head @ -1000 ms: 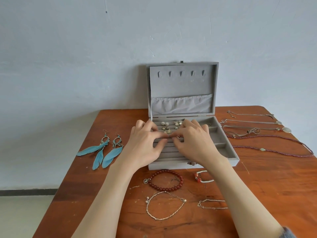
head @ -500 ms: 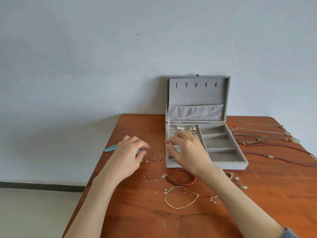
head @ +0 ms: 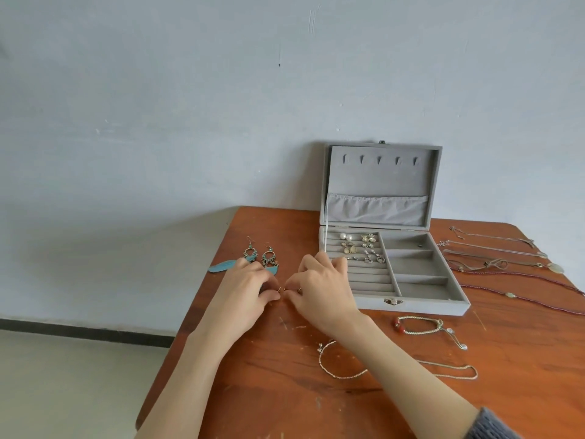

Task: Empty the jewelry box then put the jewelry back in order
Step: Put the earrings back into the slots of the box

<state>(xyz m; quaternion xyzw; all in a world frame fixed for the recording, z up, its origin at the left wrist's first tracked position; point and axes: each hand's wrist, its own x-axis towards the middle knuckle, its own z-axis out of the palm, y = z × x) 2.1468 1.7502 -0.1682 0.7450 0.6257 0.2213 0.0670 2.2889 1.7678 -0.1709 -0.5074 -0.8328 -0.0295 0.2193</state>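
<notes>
The grey jewelry box (head: 411,305) stands open on the wooden table (head: 269,381), lid upright against the wall. Several small earrings (head: 361,248) sit in its left ring rolls; its three right compartments hold almost nothing. Both my hands work on the table just left of the box. My left hand (head: 243,289) and my right hand (head: 323,289) meet fingertip to fingertip, each pinching a tiny stud earring (head: 280,289). My left hand partly covers the blue feather earrings (head: 253,258).
Several necklaces (head: 506,258) lie stretched out to the right of the box. A beaded bracelet (head: 418,324) and thin chains (head: 456,372) lie in front of it, one chain (head: 338,369) partly under my right forearm. The table's left edge runs close to my left arm.
My right hand left the box's ring rolls and moved left to the studs on the table, meeting my left hand. The feather earrings show more fully now.
</notes>
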